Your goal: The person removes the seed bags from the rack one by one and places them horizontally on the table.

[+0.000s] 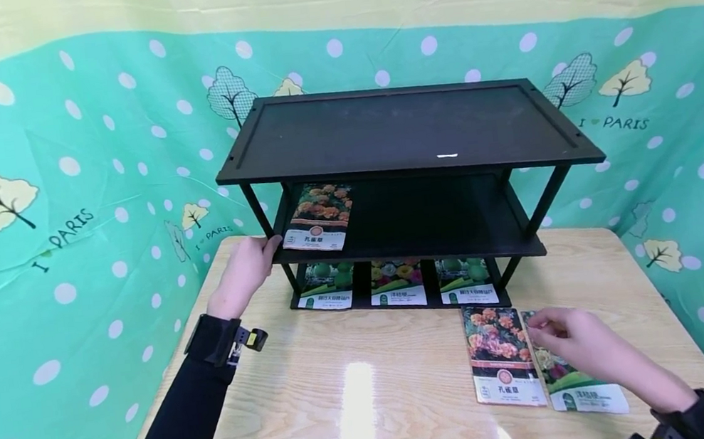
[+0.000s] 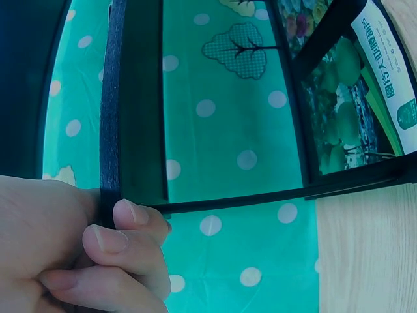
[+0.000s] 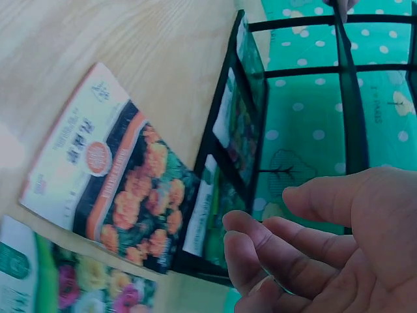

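At the left end of a black three-tier shelf rack (image 1: 407, 128), my left hand (image 1: 245, 277) grips the edge of the middle shelf. The left wrist view shows its fingers (image 2: 124, 254) curled around the dark bar. My right hand (image 1: 573, 339) hovers over a flower seed packet (image 1: 593, 400) on the table, covering part of it. In the right wrist view its fingers (image 3: 287, 254) are loosely bent with nothing between them. Beside that packet lies an orange-flower seed packet (image 1: 504, 361), face up. A similar orange-flower packet (image 1: 319, 216) rests on the middle shelf's left end.
On the bottom shelf lie a green-fruit packet (image 1: 326, 283), a colourful flower packet (image 1: 397, 283) and another green-fruit packet (image 1: 466, 280). The rack stands toward the back of the wooden table (image 1: 281, 399). Behind it hangs a green dotted curtain (image 1: 127, 164).
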`<move>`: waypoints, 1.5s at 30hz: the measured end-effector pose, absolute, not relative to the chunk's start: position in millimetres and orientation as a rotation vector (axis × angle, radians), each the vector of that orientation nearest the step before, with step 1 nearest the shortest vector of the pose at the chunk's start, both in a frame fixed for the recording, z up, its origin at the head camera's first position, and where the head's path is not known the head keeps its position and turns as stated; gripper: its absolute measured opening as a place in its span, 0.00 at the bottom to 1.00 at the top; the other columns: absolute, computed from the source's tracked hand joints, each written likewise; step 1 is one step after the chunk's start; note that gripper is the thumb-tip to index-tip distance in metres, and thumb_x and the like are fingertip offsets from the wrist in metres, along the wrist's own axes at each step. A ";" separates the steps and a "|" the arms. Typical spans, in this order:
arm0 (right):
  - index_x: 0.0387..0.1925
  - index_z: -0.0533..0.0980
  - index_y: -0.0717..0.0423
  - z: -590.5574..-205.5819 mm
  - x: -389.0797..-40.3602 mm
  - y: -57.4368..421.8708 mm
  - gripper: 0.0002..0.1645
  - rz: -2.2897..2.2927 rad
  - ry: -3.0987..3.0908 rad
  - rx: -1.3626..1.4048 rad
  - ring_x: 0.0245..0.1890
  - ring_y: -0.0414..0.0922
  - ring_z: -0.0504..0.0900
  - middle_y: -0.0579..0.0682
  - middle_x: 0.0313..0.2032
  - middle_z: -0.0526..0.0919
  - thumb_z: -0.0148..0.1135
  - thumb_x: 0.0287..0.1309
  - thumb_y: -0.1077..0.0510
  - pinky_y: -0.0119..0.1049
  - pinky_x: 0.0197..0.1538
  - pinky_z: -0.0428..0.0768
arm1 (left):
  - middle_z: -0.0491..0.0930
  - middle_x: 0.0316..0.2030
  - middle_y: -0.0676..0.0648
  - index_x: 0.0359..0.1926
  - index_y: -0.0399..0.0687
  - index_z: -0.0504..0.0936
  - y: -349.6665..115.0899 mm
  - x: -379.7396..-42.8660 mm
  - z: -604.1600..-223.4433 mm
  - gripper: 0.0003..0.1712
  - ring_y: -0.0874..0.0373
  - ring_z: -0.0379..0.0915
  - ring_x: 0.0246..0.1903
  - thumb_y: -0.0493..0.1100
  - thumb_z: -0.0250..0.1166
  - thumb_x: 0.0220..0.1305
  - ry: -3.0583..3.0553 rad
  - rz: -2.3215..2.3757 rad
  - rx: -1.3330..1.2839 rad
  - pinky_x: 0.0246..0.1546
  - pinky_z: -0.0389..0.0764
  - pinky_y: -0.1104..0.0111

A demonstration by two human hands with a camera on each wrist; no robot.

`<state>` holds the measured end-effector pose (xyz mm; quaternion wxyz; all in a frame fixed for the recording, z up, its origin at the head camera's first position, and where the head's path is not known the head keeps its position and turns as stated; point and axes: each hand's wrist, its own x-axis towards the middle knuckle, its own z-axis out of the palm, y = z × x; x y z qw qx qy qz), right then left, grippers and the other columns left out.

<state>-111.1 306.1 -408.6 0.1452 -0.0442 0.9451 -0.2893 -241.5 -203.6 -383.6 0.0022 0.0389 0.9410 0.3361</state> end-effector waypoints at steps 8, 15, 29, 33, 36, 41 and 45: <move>0.52 0.80 0.67 -384.6 -118.8 297.7 0.16 -0.863 2.746 -0.278 0.26 0.38 0.80 0.44 0.29 0.85 0.63 0.70 0.59 0.31 0.31 0.80 | 0.67 0.16 0.49 0.33 0.38 0.81 -203.6 -241.0 -384.8 0.27 0.56 0.64 0.15 0.49 0.45 0.85 2.962 1.022 0.157 0.19 0.64 0.68; 0.52 0.80 0.66 -352.0 -132.3 280.4 0.17 -0.920 2.758 -0.414 0.22 0.38 0.77 0.43 0.28 0.83 0.62 0.72 0.56 0.32 0.27 0.77 | 0.72 0.18 0.47 0.29 0.42 0.77 -205.8 -243.5 -386.1 0.27 0.55 0.67 0.17 0.48 0.45 0.85 3.000 1.031 0.199 0.20 0.67 0.66; 0.50 0.83 0.58 -332.2 -139.2 259.3 0.12 -0.880 2.762 -0.522 0.22 0.39 0.75 0.43 0.28 0.82 0.64 0.71 0.56 0.32 0.27 0.75 | 0.69 0.17 0.48 0.34 0.38 0.82 -203.8 -242.3 -384.8 0.28 0.55 0.65 0.15 0.50 0.44 0.85 2.991 1.019 0.147 0.19 0.65 0.67; 0.50 0.83 0.58 -325.4 -145.6 250.2 0.13 -0.863 2.780 -0.570 0.23 0.38 0.75 0.43 0.29 0.83 0.64 0.72 0.55 0.31 0.29 0.76 | 0.70 0.18 0.48 0.32 0.38 0.82 -205.2 -241.4 -384.8 0.29 0.55 0.65 0.15 0.49 0.44 0.85 2.999 1.014 0.139 0.18 0.65 0.67; 0.50 0.84 0.56 -319.0 -151.6 239.5 0.12 -0.822 2.799 -0.607 0.28 0.39 0.77 0.44 0.34 0.85 0.64 0.71 0.55 0.30 0.33 0.79 | 0.70 0.18 0.47 0.31 0.39 0.81 -205.7 -240.9 -384.5 0.29 0.56 0.65 0.15 0.49 0.44 0.85 3.004 1.003 0.144 0.19 0.65 0.67; 0.49 0.84 0.55 -312.0 -160.1 221.4 0.11 -0.803 2.778 -0.647 0.31 0.40 0.77 0.46 0.36 0.86 0.64 0.71 0.55 0.31 0.36 0.80 | 0.71 0.18 0.47 0.29 0.40 0.80 -205.7 -240.5 -384.6 0.29 0.55 0.65 0.15 0.49 0.44 0.85 3.000 1.006 0.155 0.19 0.65 0.67; 0.48 0.85 0.55 -310.1 -165.8 209.1 0.10 -0.806 2.776 -0.682 0.30 0.40 0.77 0.45 0.36 0.86 0.64 0.71 0.56 0.31 0.36 0.80 | 0.70 0.18 0.48 0.28 0.41 0.80 -205.2 -240.5 -386.1 0.29 0.55 0.65 0.15 0.50 0.44 0.85 2.990 1.021 0.153 0.19 0.65 0.67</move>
